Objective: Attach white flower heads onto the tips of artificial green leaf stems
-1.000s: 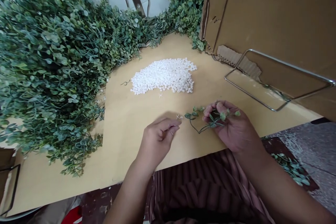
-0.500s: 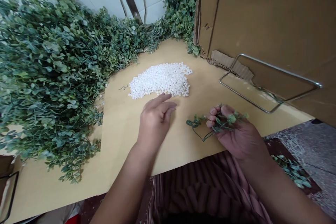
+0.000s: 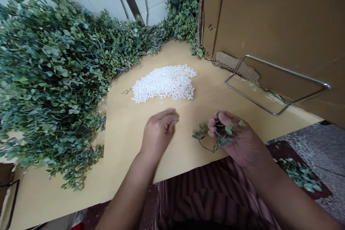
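Note:
A sprig of artificial green leaves [image 3: 222, 140] is held in my right hand [image 3: 239, 140], its thumb and fingers closed around the stem. Part of the thin stem loops out to the left of the fingers. My left hand [image 3: 159, 129] is over the board, just in front of a heap of small white plastic pieces [image 3: 167, 82]. Its thumb and fingertips are pressed together; whatever may be between them is too small to make out. A tiny white star-shaped piece [image 3: 161, 102] lies between the heap and this hand.
Bushy artificial foliage [image 3: 61, 54] piles up along the left and back of the tan board [image 3: 126, 143]. At right stands a cardboard box [image 3: 272, 18], with a bent metal wire frame [image 3: 250, 102] before it. More leaf sprigs [image 3: 299, 176] lie low at right.
My left hand has drawn back from the edge of the white heap toward me, its fingers closer together. My right hand has shifted slightly left with the sprig.

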Tool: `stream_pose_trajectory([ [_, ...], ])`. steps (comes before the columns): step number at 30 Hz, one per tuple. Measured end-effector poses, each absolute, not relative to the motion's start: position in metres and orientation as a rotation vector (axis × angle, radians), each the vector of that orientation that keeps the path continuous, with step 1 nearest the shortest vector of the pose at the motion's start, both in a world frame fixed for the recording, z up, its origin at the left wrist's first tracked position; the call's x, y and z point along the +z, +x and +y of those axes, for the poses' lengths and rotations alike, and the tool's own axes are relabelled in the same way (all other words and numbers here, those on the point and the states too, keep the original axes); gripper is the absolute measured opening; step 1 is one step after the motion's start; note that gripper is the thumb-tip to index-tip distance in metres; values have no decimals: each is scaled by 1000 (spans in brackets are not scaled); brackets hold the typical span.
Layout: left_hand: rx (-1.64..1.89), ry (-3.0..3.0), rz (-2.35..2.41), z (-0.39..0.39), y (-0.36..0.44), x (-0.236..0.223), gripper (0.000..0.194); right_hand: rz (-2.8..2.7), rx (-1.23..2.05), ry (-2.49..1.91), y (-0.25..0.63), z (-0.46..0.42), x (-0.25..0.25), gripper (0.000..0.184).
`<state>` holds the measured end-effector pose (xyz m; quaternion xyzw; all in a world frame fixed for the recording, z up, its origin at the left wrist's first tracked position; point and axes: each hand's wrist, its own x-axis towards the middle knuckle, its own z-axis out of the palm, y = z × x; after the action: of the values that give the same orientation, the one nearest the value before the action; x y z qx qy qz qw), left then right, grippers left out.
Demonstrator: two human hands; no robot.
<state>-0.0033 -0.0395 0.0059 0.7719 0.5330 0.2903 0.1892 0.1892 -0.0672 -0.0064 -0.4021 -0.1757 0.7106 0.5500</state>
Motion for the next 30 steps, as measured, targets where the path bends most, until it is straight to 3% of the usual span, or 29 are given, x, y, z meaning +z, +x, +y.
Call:
stream_pose_trajectory([
  [6, 1029, 1405, 1400, -50, 8, 19, 7, -769, 1577, -1151, 178, -77, -1, 35],
  [11, 1049, 863, 1197, -65, 25, 13, 17, -1220, 1331, -1296, 167, -84, 4, 27],
  [30, 1041, 755, 1152, -65, 21, -7, 20, -1525, 1097, -1454, 158, -75, 1, 25],
])
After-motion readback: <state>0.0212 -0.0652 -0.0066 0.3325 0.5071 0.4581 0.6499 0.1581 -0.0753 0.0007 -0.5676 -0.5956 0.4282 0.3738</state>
